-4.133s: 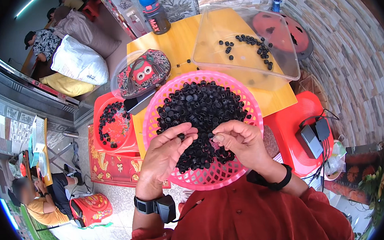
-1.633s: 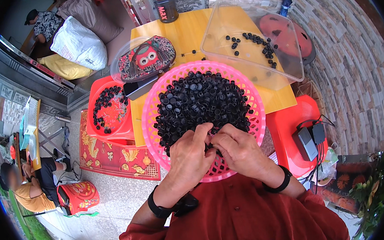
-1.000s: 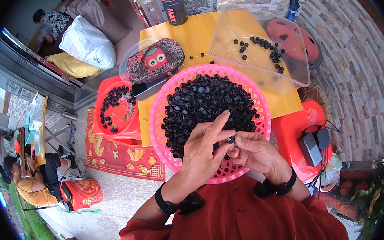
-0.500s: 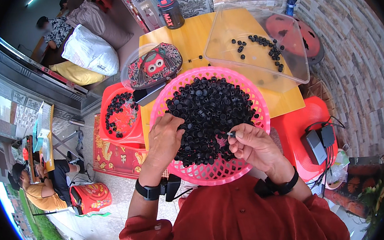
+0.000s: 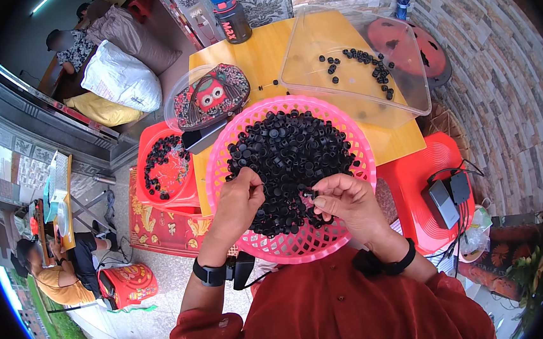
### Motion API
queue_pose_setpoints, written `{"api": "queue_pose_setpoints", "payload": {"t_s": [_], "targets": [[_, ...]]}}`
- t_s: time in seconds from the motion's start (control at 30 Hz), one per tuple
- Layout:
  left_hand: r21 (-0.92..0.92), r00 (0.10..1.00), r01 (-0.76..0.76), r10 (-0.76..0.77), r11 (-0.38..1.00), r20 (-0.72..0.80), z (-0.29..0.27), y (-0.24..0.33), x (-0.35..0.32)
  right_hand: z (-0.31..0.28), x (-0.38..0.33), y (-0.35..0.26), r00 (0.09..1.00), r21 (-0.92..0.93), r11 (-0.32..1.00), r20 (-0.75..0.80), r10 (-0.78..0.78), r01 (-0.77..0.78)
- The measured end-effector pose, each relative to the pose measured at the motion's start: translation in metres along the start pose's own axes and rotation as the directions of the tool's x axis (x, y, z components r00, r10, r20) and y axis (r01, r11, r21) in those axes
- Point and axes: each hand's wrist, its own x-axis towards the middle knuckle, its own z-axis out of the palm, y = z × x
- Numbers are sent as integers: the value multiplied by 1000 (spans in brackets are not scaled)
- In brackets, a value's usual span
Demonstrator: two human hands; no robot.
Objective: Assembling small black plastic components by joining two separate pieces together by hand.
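Left hand [image 5: 240, 194] curled, palm down — right hand [image 5: 343, 201] fingertips in pinching grip

Small black cap [image 5: 308, 194], round, pinched at right-hand fingertips just above the heap. Heap of like black caps [image 5: 286, 159] filling a round pink mesh basket [image 5: 360, 156].

Left hand [image 5: 239, 201] fingers [image 5: 251, 179] hide among black caps [image 5: 289, 155]; any catch unseen

Bright even daylight — sharp centre, fisheye-bent dark rim.
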Motion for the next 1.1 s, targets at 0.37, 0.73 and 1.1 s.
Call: {"api": "queue_pose_setpoints", "payload": {"t_s": [0.37, 0.73, 1.1], "targets": [[-845, 939, 344, -154, 409, 307, -8, 36, -24, 24, 3, 12, 942, -293, 897, 56, -330, 331], [-889, 951, 307, -133, 339, 278, 1, 44, -32, 27, -3, 7, 868, -597, 661, 133, -478, 455], [-863, 970, 241, -147, 445, 196, 6, 46, -35, 31, -6, 0, 817, -697, 497, 229, -529, 517]]}}
